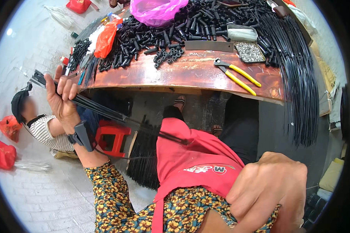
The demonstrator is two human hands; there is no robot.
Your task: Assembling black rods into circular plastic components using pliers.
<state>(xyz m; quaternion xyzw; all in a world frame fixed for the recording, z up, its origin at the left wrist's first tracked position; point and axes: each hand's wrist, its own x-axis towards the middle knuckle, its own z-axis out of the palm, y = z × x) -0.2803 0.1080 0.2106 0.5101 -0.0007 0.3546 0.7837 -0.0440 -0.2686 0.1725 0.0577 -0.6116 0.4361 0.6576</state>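
Raised at the left, my left hand [64, 103] is closed around a bundle of thin black rods [105, 111]. The bundle slants down to the right, its lower end in front of my red apron [198, 159]. At the lower right, close to my chest, my right hand [270, 186] is closed with the knuckles up. Its fingertips are hidden, so anything inside does not show. Yellow-handled cutting pliers [238, 77] lie on the table's front edge, beyond both hands.
The reddish wooden table [140, 75] bears piled black tubular parts [132, 44], a purple bag [155, 13], a flat metal bar [209, 46] and a tray of small silvery pieces [251, 52]. Long black rods [299, 85] overhang its right edge. A person [44, 124] sits left, near a red stool [114, 138].
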